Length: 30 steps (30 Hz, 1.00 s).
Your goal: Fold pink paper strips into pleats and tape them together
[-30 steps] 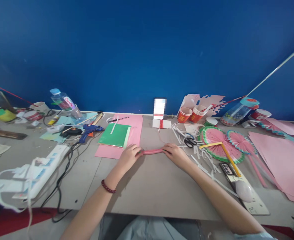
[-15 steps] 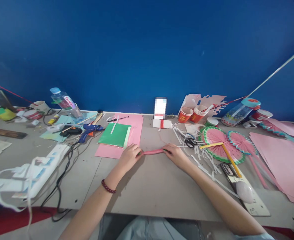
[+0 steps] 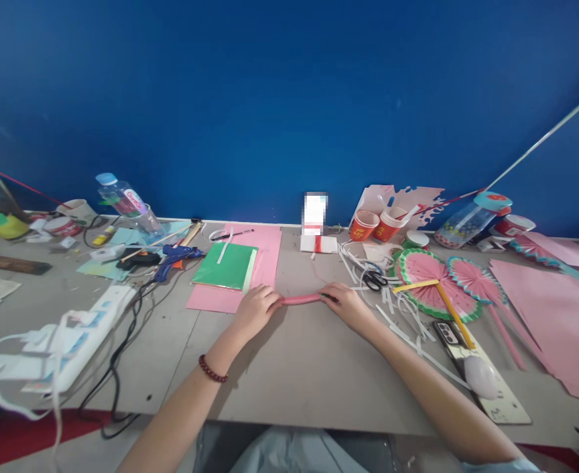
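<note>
A narrow folded strip of pink paper (image 3: 301,299) lies across the middle of the grey table (image 3: 289,368). My left hand (image 3: 254,310) is closed on its left end, fingers pressed down. My right hand (image 3: 346,303) is closed on its right end, where a dark green tip shows. Both hands rest on the tabletop. A bead bracelet sits on my left wrist.
A green sheet (image 3: 226,265) on a pink sheet (image 3: 259,263) lies just behind my left hand. Scissors (image 3: 374,280), white paper strips, watermelon paper fans (image 3: 430,282), paper cups (image 3: 378,226) and a phone (image 3: 449,334) are at the right. A glue gun (image 3: 173,257), a bottle (image 3: 124,200) and a power strip (image 3: 79,328) sit at the left.
Almost nothing differs. Both hands stay on the ends of the pink strip; my right hand has shifted very slightly and the green tip now shows.
</note>
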Tool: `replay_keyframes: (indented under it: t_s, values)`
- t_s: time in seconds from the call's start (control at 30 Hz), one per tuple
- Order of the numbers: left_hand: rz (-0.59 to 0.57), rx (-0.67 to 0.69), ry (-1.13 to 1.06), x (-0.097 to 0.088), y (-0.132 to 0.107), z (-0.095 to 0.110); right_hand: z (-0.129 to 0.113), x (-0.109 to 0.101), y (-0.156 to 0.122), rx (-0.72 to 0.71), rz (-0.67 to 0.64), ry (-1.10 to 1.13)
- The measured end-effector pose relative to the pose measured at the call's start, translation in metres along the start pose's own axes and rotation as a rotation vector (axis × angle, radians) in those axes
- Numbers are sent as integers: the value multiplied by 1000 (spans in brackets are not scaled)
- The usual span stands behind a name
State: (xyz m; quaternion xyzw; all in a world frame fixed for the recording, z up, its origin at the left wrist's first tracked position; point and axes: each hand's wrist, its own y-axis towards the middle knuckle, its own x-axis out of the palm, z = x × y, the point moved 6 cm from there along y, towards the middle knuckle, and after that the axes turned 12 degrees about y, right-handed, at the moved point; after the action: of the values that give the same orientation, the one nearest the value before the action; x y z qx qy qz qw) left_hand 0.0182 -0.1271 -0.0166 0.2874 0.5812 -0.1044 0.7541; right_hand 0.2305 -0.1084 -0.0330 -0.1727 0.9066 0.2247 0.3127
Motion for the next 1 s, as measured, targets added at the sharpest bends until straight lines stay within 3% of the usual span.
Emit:
replay_keyframes:
  t_s: [0.43, 0.73, 0.87, 1.0]
  values:
    - [12, -6, -32, -10, 1, 14, -12, -9, -1, 70, 48, -81]
    - [85, -28, -146, -12, -1, 15, -18, -19, 2, -16, 138, -157]
    - [153, -5, -89, -16, -4, 18, -23, -21, 2, -90, 167, -162]
    - [143, -5, -40, -17, -3, 25, -28, -22, 1, -195, 176, -161]
